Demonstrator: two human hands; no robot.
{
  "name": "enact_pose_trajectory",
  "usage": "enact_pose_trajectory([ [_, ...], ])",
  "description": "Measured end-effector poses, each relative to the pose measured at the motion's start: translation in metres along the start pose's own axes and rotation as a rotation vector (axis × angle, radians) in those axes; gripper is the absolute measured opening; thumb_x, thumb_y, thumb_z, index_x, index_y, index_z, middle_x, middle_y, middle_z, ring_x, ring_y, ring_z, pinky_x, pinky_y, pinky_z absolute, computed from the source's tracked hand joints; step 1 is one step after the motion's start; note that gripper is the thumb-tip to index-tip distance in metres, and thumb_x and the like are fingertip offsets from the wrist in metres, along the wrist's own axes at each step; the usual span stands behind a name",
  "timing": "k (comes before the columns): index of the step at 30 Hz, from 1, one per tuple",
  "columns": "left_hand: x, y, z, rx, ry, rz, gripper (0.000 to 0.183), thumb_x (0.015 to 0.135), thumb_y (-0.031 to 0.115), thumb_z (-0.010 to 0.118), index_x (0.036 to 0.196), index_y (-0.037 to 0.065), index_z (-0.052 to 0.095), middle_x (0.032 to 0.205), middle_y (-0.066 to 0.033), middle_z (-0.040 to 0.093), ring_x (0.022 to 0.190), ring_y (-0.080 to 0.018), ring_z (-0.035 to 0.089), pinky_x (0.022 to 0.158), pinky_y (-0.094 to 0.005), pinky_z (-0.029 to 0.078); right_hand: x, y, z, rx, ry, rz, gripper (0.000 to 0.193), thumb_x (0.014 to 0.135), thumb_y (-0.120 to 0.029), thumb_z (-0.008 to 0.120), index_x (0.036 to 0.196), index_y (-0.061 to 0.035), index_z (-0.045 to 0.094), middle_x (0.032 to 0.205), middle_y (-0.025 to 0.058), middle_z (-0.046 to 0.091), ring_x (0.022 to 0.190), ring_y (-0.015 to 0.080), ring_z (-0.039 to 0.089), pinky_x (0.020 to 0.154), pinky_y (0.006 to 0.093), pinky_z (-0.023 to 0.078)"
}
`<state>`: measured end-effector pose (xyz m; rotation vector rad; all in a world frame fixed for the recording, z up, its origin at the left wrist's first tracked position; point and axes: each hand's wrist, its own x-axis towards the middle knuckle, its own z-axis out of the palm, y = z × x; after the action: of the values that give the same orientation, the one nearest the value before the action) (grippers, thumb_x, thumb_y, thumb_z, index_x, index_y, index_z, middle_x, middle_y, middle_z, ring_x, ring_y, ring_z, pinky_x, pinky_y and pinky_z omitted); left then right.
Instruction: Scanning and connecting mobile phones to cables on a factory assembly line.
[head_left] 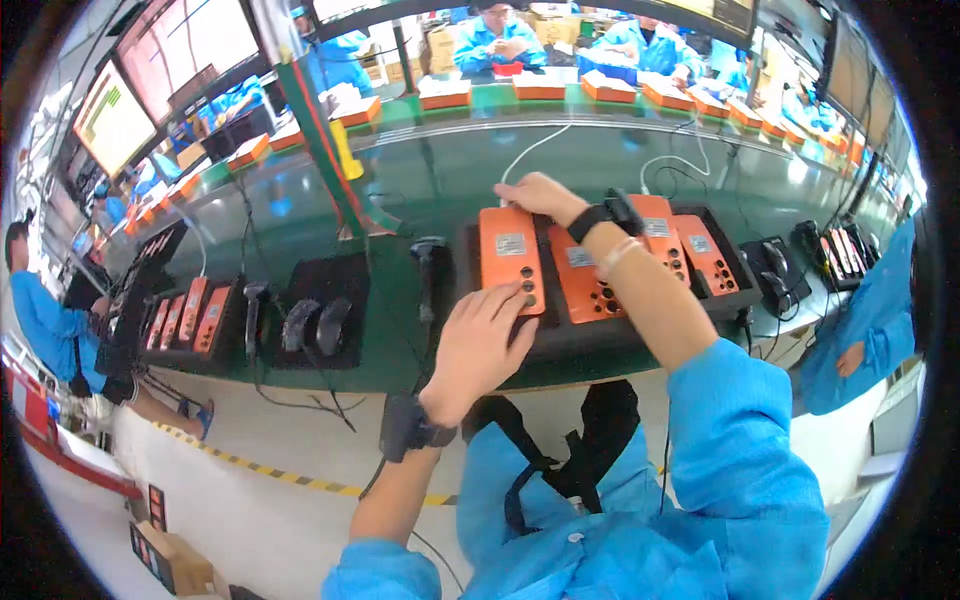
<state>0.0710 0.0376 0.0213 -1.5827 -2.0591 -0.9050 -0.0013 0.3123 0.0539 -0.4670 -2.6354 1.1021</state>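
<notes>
An orange phone-like slab [511,262] with a pale label and round black lenses lies at the left end of a black tray [575,345]. My left hand [482,338] rests on its near end, fingers stretched over the lenses and thumb apart. At the far end of the slab, my right hand [540,195] pinches the end of a white cable [530,145]. Whether the plug sits in the slab is hidden by the fingers. Beneath my right forearm are more orange slabs, one wide [577,285], one beside it [660,232], and one at the right end [708,255].
Handheld scanners [428,275] and a black mat [330,305] with two dark curved objects lie left on the green bench [400,355]. Another tray holds several orange slabs [190,318]. A post [325,150] rises behind. People in blue work across the bench; another stands right [865,310].
</notes>
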Motion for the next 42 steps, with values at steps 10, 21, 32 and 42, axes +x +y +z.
enact_pose_trajectory([
  [10,-0.028,-0.109,-0.001,-0.054,0.171,-0.655,0.036,0.100,0.020,0.054,0.126,-0.004,0.051,0.135,-0.0229,0.048,0.127,-0.0378,0.045,0.109,-0.0439,0.035,-0.002,-0.035,0.060,0.287,0.325,-0.309,0.034,0.095,-0.028,0.056,0.083,0.0027,0.065,0.084,0.0250,0.067,0.084,0.0443,0.064,0.077,0.0514,0.050],
  [21,-0.030,-0.289,0.063,-0.794,-0.167,-0.800,0.037,0.101,0.026,0.050,0.107,-0.006,0.064,0.102,-0.0110,0.066,0.098,-0.0220,0.062,0.077,-0.0373,0.048,-0.006,-0.029,0.079,0.162,0.538,-0.282,0.028,0.101,-0.026,0.050,0.092,0.0002,0.055,0.077,0.0265,0.064,0.077,0.0479,0.064,0.070,0.0568,0.051],
  [32,0.062,-0.065,-0.063,-0.962,-0.021,-0.861,0.023,0.092,0.031,0.069,0.101,0.012,0.058,0.071,0.0057,0.050,0.052,-0.0053,0.044,0.044,-0.0230,0.031,-0.064,0.052,-0.069,-0.362,-0.071,-0.490,0.073,0.081,-0.061,0.071,0.109,0.0050,0.058,0.101,0.0275,0.064,0.098,0.0440,0.064,0.083,0.0494,0.051],
  [42,0.071,0.006,-0.046,-1.235,-0.313,-1.044,0.029,0.096,0.030,0.062,0.109,0.004,0.061,0.073,0.0003,0.055,0.052,-0.0082,0.052,0.040,-0.0222,0.041,-0.072,0.060,-0.056,-0.307,-0.105,-0.413,0.077,0.075,-0.060,0.078,0.109,0.0033,0.049,0.104,0.0241,0.062,0.101,0.0397,0.061,0.088,0.0432,0.047],
])
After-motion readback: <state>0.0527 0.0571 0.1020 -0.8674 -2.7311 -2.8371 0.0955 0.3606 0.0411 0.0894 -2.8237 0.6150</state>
